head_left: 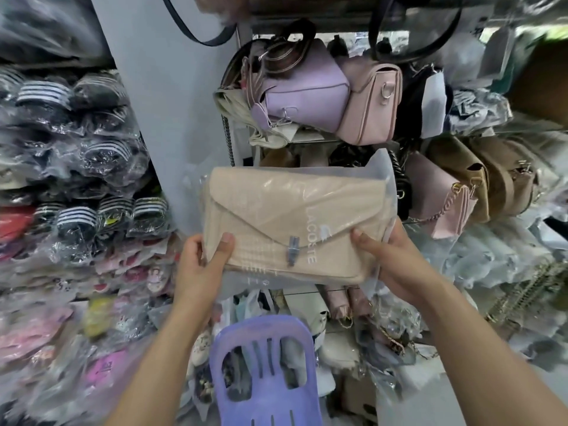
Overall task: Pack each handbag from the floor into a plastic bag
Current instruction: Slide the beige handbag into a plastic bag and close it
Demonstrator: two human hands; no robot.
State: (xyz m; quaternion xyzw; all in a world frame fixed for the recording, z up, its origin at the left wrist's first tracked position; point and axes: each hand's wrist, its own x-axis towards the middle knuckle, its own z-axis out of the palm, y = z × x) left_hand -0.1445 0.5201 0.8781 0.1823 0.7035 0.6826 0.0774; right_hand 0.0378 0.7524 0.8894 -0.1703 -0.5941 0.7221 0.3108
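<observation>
a beige envelope-flap handbag with white lettering [285, 222] is held up in the air inside a clear plastic bag [381, 170], whose loose film is seen past the upper right corner. the lower left corner is pinched by the left hand [199, 265], thumb pressed on the front, the other fingers hidden behind. the lower right edge is gripped likewise by the right hand [390, 256]. a lilac handbag [307, 87] is seen above, a purple plastic chair back [264, 373] below.
</observation>
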